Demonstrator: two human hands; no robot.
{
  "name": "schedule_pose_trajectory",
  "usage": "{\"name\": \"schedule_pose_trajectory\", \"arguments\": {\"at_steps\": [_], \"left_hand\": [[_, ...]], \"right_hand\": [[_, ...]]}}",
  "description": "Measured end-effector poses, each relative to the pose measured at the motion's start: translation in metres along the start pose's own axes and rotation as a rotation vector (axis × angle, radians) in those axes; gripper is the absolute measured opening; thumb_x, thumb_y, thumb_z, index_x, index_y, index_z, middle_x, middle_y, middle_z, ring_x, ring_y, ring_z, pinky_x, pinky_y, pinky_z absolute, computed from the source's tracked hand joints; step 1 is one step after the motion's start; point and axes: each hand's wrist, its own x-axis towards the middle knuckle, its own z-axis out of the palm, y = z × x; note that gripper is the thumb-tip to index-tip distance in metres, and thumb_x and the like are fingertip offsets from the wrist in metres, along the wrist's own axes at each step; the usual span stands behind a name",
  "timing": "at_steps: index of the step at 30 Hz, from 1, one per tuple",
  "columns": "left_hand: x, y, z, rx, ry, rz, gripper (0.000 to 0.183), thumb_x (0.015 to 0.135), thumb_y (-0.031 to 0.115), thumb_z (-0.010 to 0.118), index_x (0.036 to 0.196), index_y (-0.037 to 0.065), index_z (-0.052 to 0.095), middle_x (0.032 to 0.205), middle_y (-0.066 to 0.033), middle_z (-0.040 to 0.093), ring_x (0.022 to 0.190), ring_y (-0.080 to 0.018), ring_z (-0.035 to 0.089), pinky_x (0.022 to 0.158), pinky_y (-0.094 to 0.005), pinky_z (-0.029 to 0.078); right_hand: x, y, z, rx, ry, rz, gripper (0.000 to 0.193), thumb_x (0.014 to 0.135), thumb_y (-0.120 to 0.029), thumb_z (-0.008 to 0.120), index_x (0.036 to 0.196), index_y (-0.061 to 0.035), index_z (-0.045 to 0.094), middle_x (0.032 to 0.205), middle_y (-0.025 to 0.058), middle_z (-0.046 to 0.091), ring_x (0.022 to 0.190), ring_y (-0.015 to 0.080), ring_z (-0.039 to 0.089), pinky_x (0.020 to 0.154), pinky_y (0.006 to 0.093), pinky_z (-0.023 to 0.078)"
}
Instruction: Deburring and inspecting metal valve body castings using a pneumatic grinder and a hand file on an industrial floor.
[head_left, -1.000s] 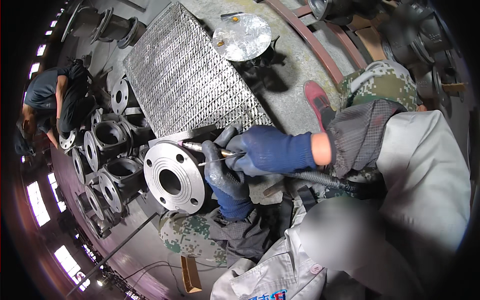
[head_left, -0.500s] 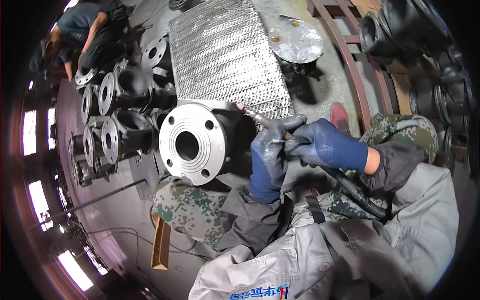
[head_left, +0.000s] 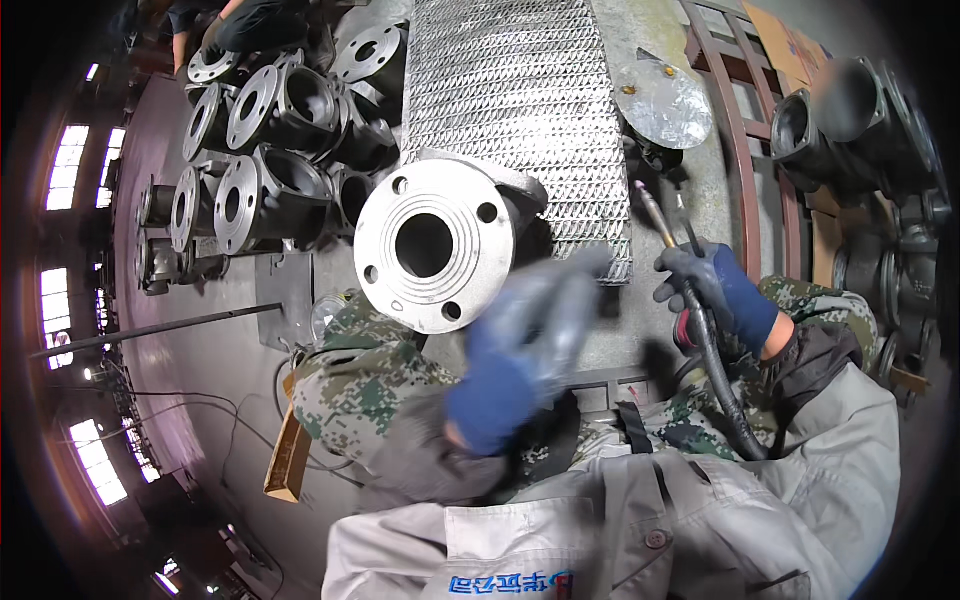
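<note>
In my right hand (head_left: pixel 712 285) is a slim air die grinder (head_left: pixel 662 222) with a small pink grinding tip, pointing away from me. A dark ribbed hose (head_left: pixel 728 385) trails from it toward my lap. My left hand (head_left: pixel 535 325), blurred by motion, is off the tool with its fingers stretched out and nothing seen in them. It hovers by the lower right rim of a grey cast valve body (head_left: pixel 435 245), partly covering it; contact cannot be made out. The casting's round flange faces up toward me, with a large centre bore and bolt holes around it.
A ribbed metal mesh surface (head_left: pixel 515 110) lies beyond the casting. Several similar castings (head_left: pixel 255 195) stand at the left, others (head_left: pixel 850 120) at the right by a brown metal frame (head_left: pixel 735 150). A round metal plate (head_left: pixel 670 105) is near the mesh. Another person (head_left: pixel 262 25) crouches far left.
My left hand has let go of the grinder and moved left toward the casting. My right hand has carried the grinder to the right. The view has shifted.
</note>
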Motion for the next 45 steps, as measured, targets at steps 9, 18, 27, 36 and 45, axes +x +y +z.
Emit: {"name": "schedule_pose_trajectory", "arguments": {"at_steps": [9,18,27,36,45], "left_hand": [[0.020,-0.068,-0.185,0.335,0.175,-0.594,0.042,0.097,0.033,0.054,0.116,-0.005,0.061,0.102,-0.0068,0.065,0.089,-0.0103,0.058,0.080,-0.0251,0.047],[0.046,-0.010,-0.113,0.118,0.113,-0.867,0.047,0.096,0.039,0.055,0.106,-0.007,0.063,0.079,-0.0033,0.061,0.069,-0.0069,0.054,0.056,-0.0224,0.044],[0.056,0.014,-0.056,0.005,0.087,-0.750,0.032,0.097,0.027,0.056,0.104,-0.003,0.063,0.067,0.0007,0.056,0.055,-0.0047,0.050,0.049,-0.0204,0.040],[0.054,0.008,-0.058,0.210,-0.095,-0.513,0.022,0.088,0.013,0.065,0.098,-0.007,0.063,0.077,-0.0135,0.065,0.060,-0.0172,0.062,0.055,-0.0298,0.048],[0.007,-0.018,-0.055,0.307,-0.310,-0.036,0.053,0.085,0.018,0.069,0.131,0.003,0.046,0.119,-0.0202,0.054,0.097,-0.0298,0.065,0.073,-0.0294,0.056]], "right_hand": [[0.055,0.024,-0.026,-0.187,0.064,-0.098,0.029,0.094,-0.022,0.053,0.105,0.0038,0.058,0.081,0.0091,0.062,0.073,0.0172,0.064,0.056,0.0290,0.053],[0.047,-0.067,0.016,-0.121,-0.031,-0.491,0.028,0.099,-0.018,0.047,0.117,0.0015,0.056,0.103,0.0057,0.061,0.093,0.0112,0.062,0.073,0.0236,0.051],[0.069,-0.087,0.027,-0.435,0.129,-0.744,0.030,0.098,-0.025,0.051,0.111,-0.0028,0.064,0.097,0.0120,0.067,0.091,0.0155,0.063,0.082,0.0292,0.050],[0.075,-0.094,0.028,-0.353,-0.200,-0.471,0.035,0.100,-0.028,0.047,0.122,-0.0033,0.057,0.081,-0.0052,0.055,0.069,0.0018,0.049,0.063,0.0187,0.044],[0.059,-0.075,0.017,-0.321,-0.187,-0.523,0.036,0.099,-0.030,0.049,0.117,-0.0008,0.058,0.080,-0.0029,0.055,0.066,0.0043,0.049,0.057,0.0208,0.042]]}}
